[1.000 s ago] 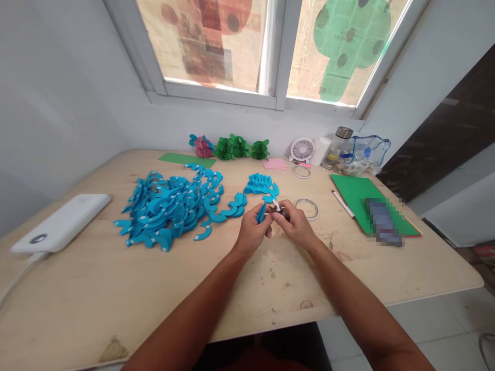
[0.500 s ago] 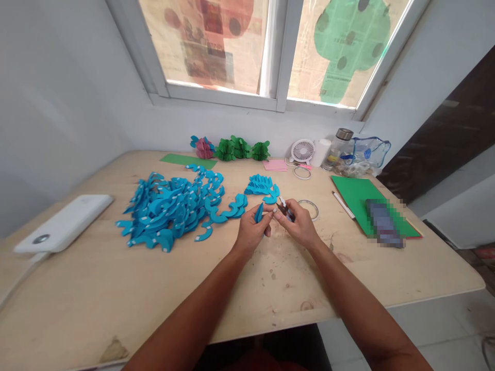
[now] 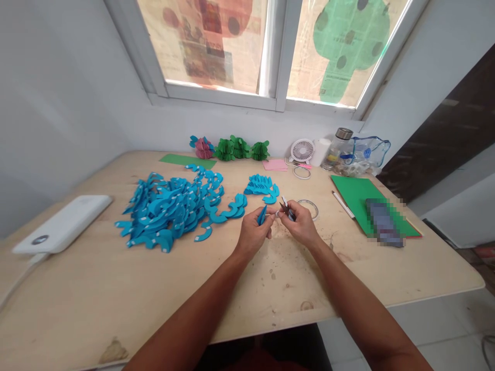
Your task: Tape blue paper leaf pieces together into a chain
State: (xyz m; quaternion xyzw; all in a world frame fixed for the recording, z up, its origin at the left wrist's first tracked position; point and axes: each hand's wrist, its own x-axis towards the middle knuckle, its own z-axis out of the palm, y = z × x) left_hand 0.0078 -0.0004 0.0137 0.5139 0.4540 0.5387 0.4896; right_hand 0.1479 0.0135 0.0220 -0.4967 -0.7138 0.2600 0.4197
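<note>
Blue paper: a folded blue cut-out [image 3: 262, 215] is pinched upright in the left hand [image 3: 253, 234], just above the counter [image 3: 240, 288]; it sits near the tape ring, on the side toward the big blue heap
Left hand: thumb and forefinger pressed on the cut-out; the other fingers curled under it
Right hand: the right hand [image 3: 301, 226] pinches a small dark tool with a pale tip [image 3: 285, 205], tip aimed at the cut-out; whether tweezers or small scissors, cannot tell
Gap: the two hands nearly meet, fingertips just apart
Landmark: the tape ring [image 3: 308, 208] lies flat just beyond the right hand
Loose pieces: a large heap of blue cut-outs [image 3: 170, 208] well to the left of the tape ring; a small fanned stack [image 3: 262, 186] between heap and ring, slightly farther back
Beyond the ring: green card [image 3: 358, 198] to its right; a white fan [image 3: 302, 150] behind it by the wall
Doing it well (judgement): keep the left pinch firm and low on the paper so the edge stands steady; bring the tool tip in slowly and squarely; lift only the white strip, not the paper itself
</note>
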